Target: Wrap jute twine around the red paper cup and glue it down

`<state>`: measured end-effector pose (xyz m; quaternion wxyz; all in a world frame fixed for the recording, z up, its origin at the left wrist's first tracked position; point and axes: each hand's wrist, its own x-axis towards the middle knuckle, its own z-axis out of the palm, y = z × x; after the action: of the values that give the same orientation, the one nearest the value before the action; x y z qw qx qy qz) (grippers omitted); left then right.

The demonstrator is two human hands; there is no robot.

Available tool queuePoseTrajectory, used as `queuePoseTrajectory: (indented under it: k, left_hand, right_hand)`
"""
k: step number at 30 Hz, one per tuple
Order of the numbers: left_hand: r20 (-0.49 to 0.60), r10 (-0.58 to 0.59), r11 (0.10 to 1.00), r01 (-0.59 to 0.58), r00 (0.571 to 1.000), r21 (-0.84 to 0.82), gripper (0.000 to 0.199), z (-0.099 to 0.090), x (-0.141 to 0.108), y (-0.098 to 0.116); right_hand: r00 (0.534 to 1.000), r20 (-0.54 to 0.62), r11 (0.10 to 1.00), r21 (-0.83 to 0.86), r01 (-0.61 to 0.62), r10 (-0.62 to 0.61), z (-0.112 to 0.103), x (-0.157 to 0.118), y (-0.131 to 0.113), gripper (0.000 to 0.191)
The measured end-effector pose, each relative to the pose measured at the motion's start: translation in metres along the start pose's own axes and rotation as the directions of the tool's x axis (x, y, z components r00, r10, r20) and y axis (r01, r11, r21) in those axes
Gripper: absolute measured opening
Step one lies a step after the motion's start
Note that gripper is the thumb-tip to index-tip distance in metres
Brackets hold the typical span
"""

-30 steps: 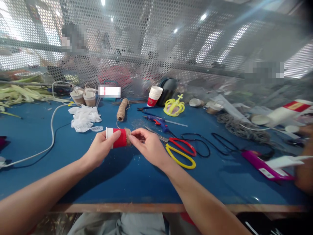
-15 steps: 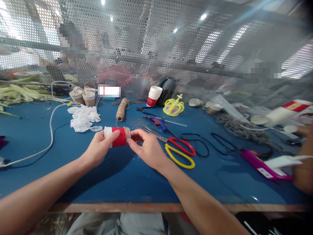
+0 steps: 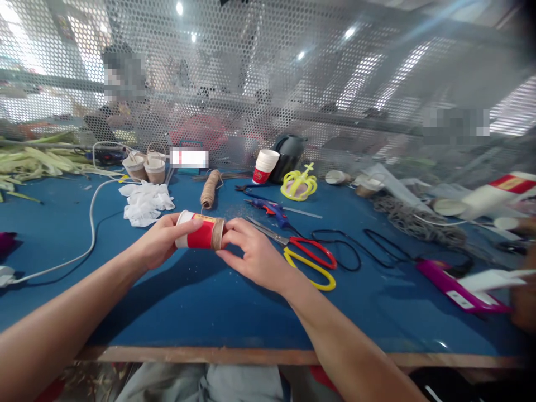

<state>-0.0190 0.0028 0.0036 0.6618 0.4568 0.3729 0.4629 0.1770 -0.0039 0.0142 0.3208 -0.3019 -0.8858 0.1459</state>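
Observation:
A red and white paper cup (image 3: 200, 233) lies on its side in the air above the table. Its wide rim faces left, and brown twine (image 3: 217, 233) is wound in a band around the right end. My left hand (image 3: 163, 237) grips the rim side, thumb on top. My right hand (image 3: 251, 251) is curled at the twine-wound end, its fingertips touching there and partly hidden behind the cup. Just beyond the cup lies a roll of twine (image 3: 210, 190), with a strand running down toward the cup.
Scissors (image 3: 312, 262) with red and yellow handles and a blue glue gun (image 3: 270, 211) lie to the right. Behind are stacked paper cups (image 3: 265, 166) and a yellow crown-shaped piece (image 3: 298, 185). White gloves (image 3: 146, 204) lie left, a purple power strip (image 3: 460, 287) far right.
The cup has rolled in my hands, so a yellow patch now shows on its upper side. My right fingers have shifted around the twine-wound end.

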Motion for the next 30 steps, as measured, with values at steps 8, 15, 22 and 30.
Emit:
queuePoseTrajectory:
  k: [8,15,22,30]
  left_hand:
    - [-0.041,0.057,0.991,-0.052,0.998,0.125,0.028,0.01,-0.004,-0.009]
    - [-0.024,0.058,0.971,-0.05,0.998,0.235,0.03,0.013,-0.006,-0.013]
    - [-0.023,0.032,0.982,-0.028,0.999,0.186,0.027,0.012,-0.006,-0.015]
    - [0.009,-0.029,0.997,0.028,1.0,0.066,0.025,0.009,-0.004,-0.013]
  right_hand:
    - [0.91,-0.065,0.895,0.222,-0.386,0.409,-0.003,0.003,0.008,0.027]
    - [0.904,-0.018,0.853,0.338,-0.397,0.428,0.004,0.003,0.009,0.023]
    - [0.918,0.061,0.827,0.413,-0.381,0.393,-0.001,0.003,0.011,0.025]
    - [0.969,0.016,0.943,0.227,-0.243,0.246,-0.002,0.002,0.02,0.017]
